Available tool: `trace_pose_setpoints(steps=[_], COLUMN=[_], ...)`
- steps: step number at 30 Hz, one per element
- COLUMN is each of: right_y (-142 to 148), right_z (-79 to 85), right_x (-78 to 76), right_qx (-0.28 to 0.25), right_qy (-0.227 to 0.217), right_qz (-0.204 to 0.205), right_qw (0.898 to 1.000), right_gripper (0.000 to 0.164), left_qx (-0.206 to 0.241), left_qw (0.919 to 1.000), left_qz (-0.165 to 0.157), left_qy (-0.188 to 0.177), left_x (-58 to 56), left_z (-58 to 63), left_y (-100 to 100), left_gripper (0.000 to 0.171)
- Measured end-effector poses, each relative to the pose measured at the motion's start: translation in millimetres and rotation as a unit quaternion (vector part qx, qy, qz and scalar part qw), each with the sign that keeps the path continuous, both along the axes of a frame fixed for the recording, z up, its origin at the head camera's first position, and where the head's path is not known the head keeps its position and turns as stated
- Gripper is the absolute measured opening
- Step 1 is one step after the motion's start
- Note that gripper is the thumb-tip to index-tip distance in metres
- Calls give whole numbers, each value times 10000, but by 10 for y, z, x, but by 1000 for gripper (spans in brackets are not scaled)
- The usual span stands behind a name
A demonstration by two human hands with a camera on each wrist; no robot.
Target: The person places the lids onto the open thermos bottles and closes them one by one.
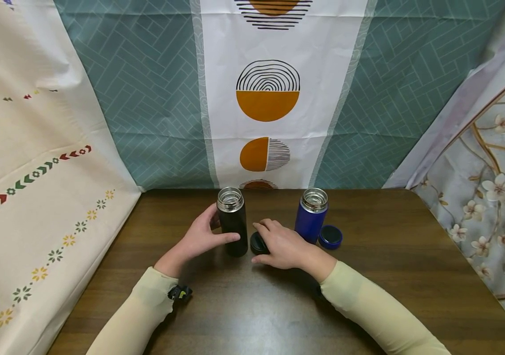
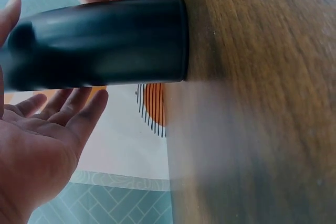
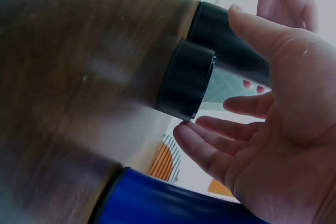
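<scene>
The black lid (image 1: 258,243) is sitting on the bench (image 1: 252,310), left of the nearer right grip (image 1: 283,246), between its spread fingers and thumb. Just left, the black bottle (image 1: 233,224) is standing, long axis upright, between the spread thumb and fingers of the left grip (image 1: 200,237).

On the table (image 1: 252,320), beyond its middle toward the far edge, the left bottle (image 1: 236,222) stands upright with the left cap (image 1: 257,245) just to its right. The right bottle (image 1: 311,222) stands farther right and slightly nearer that edge, the right cap (image 1: 331,236) just right of its base. The left hand (image 1: 200,236) is at the left bottle's left side, the right hand (image 1: 284,246) at the left cap.
</scene>
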State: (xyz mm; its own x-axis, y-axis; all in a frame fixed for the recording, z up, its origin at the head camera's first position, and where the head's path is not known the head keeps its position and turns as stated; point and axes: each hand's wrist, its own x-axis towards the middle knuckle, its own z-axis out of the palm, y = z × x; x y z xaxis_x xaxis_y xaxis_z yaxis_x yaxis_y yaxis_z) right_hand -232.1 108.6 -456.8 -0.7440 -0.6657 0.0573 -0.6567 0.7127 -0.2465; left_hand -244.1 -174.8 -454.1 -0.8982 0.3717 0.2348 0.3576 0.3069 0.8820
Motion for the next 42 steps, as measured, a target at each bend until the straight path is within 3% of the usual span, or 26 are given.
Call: trace_pose_setpoints(steps=[11,42], right_y=[-39,-74], right_z=[-86,-106], right_x=[-53,-73], right_qx=[39,144], right_qy=[-70,-165], right_qz=[-51,-142], right_qw=[10000,9997], right_gripper=[90,73], left_qx=[-146,-414], left_qw=[9998,9989], left_qz=[103,208], left_qy=[-123,86], left_x=[6,21], left_z=[-38,-10], left_y=[1,4], left_gripper=[82,77])
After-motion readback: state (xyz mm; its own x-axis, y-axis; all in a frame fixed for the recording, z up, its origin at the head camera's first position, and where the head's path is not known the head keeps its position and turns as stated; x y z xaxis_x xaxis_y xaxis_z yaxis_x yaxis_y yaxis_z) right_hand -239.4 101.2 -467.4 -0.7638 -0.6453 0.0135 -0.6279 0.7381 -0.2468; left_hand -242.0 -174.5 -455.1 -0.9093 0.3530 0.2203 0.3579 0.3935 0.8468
